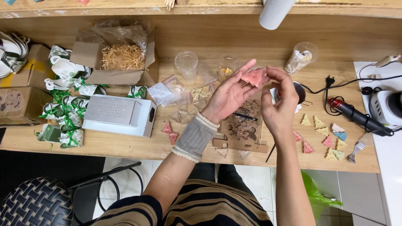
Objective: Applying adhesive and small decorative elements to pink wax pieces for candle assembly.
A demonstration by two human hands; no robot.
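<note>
Both my hands are raised over the wooden table (125, 144) and hold one pink triangular piece (253, 77) between them. My left hand (229, 94), with a grey knitted cuff on the wrist, cradles it from the left with fingers spread. My right hand (279, 104) pinches its right edge with thumb and fingertips. Below the hands lies a cardboard tray (240, 142) with brown shavings and a dark pencil-like tool (246, 116).
Several small yellow, pink and blue triangles (326, 138) lie at the right, two pink ones (170, 132) near the middle. A white box (119, 115), clear cups (186, 63), plastic bags, a red-tipped black tool (358, 117) with cord and green-ribboned packets (67, 121) surround them.
</note>
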